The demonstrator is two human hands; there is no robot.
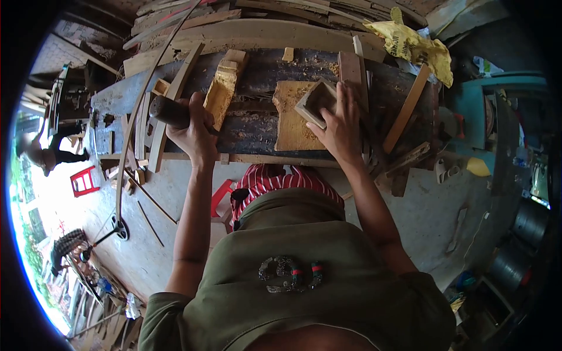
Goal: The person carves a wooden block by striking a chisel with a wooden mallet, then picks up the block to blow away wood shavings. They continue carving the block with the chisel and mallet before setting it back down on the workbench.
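My left hand is closed around a dark cylindrical tool, thick and blunt at its left end; the rest of it is hidden by my fingers. Just right of that hand lies a long yellowish hollowed piece of wood. My right hand grips a small square wooden box with a hollow middle, tilted, thumb inside the opening and fingers over its right side. The box rests on a rough yellowish board on the dark workbench.
Long wood strips lie across the bench's left end. An orange-brown slat leans at the right, near a yellow sack. Wood shavings dot the bench. A red stool stands on the floor, and a person is far left.
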